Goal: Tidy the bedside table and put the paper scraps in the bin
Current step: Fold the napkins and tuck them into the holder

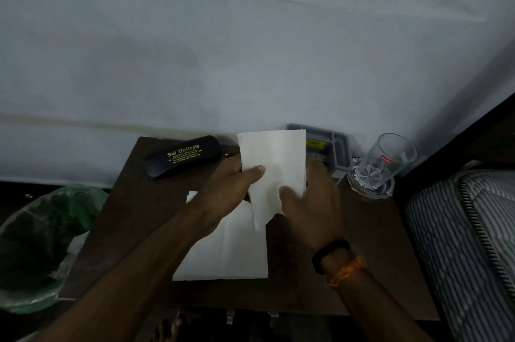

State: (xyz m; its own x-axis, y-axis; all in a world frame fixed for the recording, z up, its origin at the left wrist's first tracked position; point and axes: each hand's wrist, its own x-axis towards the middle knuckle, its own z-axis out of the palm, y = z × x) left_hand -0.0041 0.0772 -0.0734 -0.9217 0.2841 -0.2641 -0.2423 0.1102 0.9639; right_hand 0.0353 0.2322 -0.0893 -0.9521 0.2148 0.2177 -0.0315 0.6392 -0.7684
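Observation:
A white paper sheet (274, 163) is held up above the dark wooden bedside table (131, 216). My left hand (228, 185) grips its left edge with the thumb on front. My right hand (312, 202) grips its lower right edge. A second, larger white paper (231, 252) lies flat on the table under my forearms. The bin with a green liner bag (41, 244) stands on the floor to the left of the table.
A black spectacle case (182, 156) lies at the table's back left. A grey tray (331, 149) sits against the wall, partly hidden by the held paper. A clear drinking glass (381, 166) stands at the back right. A striped mattress (468, 244) borders the right side.

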